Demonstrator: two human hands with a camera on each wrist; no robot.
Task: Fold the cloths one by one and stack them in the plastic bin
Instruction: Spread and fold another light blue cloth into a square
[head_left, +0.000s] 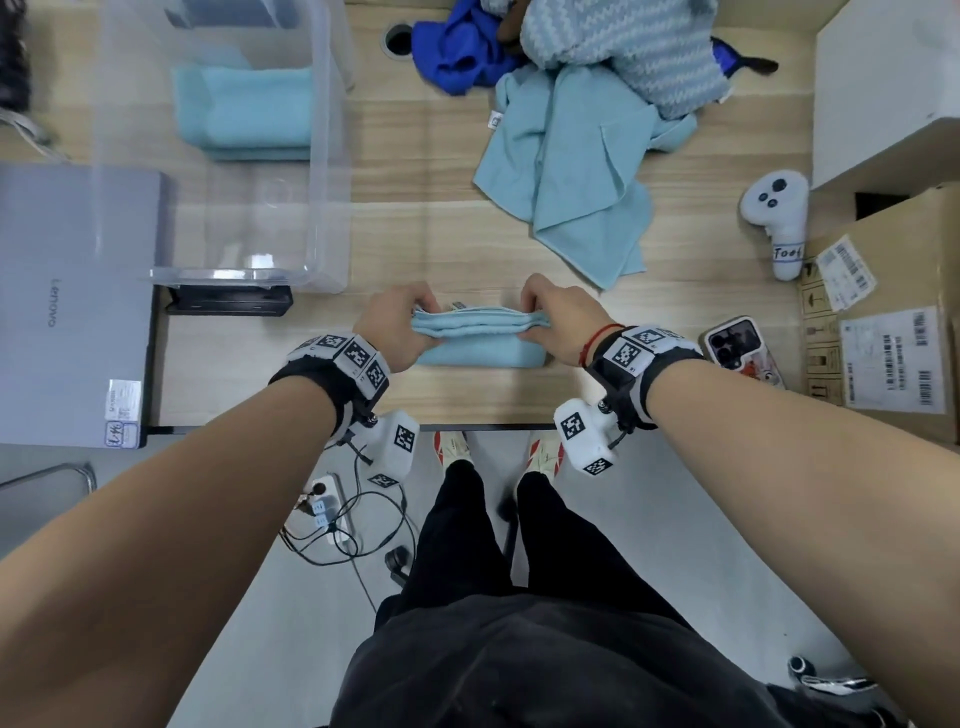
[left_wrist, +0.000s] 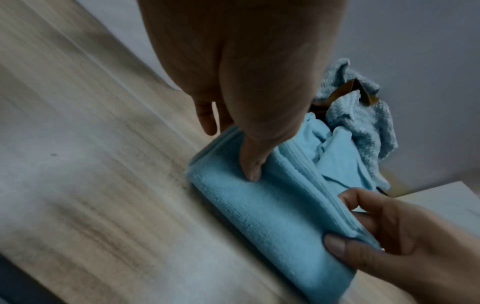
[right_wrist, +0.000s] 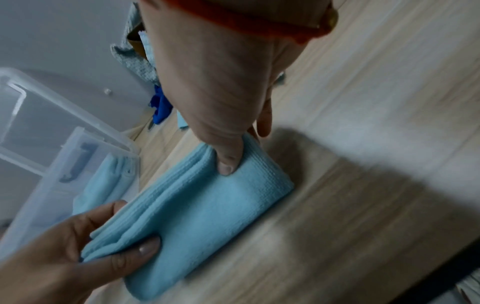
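A folded light blue cloth (head_left: 480, 340) (left_wrist: 259, 205) (right_wrist: 205, 207) hangs just above the wooden table near its front edge. My left hand (head_left: 402, 325) (left_wrist: 249, 156) pinches its left end, thumb on the near face. My right hand (head_left: 550, 319) (right_wrist: 228, 158) pinches the right end the same way. The clear plastic bin (head_left: 327, 171) (right_wrist: 78, 144) stands at the back left and holds folded light blue cloths (head_left: 244, 111). Unfolded cloths lie behind: a light blue one (head_left: 571, 171), a dark blue one (head_left: 460, 52) and a patterned pale one (head_left: 639, 47).
A closed grey laptop (head_left: 67, 306) lies left of the bin. At the right are a white controller (head_left: 779, 218), a phone (head_left: 737, 345), a cardboard box (head_left: 893, 322) and a white box (head_left: 883, 88). A cable hole (head_left: 397, 39) is at the back.
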